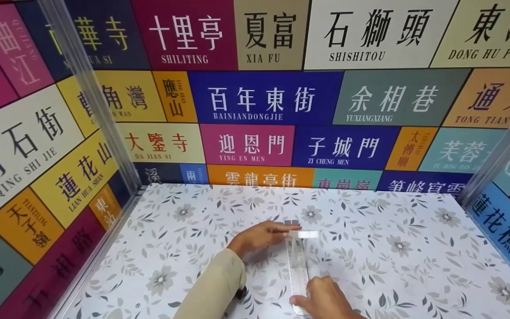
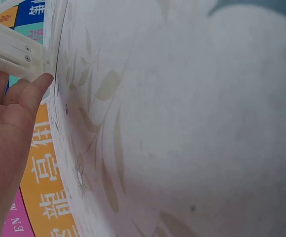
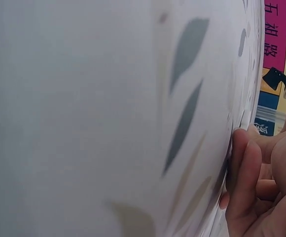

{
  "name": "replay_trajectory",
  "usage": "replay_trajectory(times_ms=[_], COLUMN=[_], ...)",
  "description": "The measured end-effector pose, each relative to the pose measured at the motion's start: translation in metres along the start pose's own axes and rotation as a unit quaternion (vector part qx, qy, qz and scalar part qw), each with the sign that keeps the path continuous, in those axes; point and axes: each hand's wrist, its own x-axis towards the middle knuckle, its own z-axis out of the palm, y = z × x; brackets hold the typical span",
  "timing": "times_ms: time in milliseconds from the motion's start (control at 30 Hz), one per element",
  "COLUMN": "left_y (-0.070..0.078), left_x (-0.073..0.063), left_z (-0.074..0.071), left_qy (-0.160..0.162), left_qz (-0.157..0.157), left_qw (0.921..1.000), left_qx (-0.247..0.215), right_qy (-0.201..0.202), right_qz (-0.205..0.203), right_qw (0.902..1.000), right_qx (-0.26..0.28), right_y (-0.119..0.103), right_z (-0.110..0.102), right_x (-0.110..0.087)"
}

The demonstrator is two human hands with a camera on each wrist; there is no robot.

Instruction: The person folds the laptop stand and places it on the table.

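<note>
Right hand [image 1: 326, 296] grips white bracket [image 1: 298, 272], near; left hand [image 1: 258, 236], fingers straight, touches it, far. Uneven pressure risks tilting.

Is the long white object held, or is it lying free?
Held: in the head view, the right hand grips the near end of the long white object, while the left hand touches its far end.

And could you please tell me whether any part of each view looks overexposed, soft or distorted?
Head view: wall signs mostly sharp, but the white object looks washed out at its far end; left wrist view: tabletop soft, its edge curved, probably by the lens; right wrist view: tabletop soft again, edge also bowed.
</note>
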Motion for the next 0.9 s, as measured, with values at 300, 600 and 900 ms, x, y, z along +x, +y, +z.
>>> replay_trajectory(times_ms=[300,600,900], left_y=[-0.002,0.024,0.033], left_x=[0.0,-0.012,-0.037], left_z=[0.001,0.02,0.04], left_qy=[0.01,0.15,0.151], left_qz=[0.009,-0.023,-0.044], left_qw=[0.9998,0.9858,0.9856], left_qx=[-0.011,0.072,0.063], right_qy=[-0.007,-0.035,-0.044], right_qz=[-0.026,0.01,-0.015], right_qw=[0.9995,0.9832,0.976], right_qx=[0.014,0.179,0.213], right_y=[0.002,0.023,0.043], right_z=[-0.001,-0.031,-0.037], right_x=[0.004,0.017,0.062])
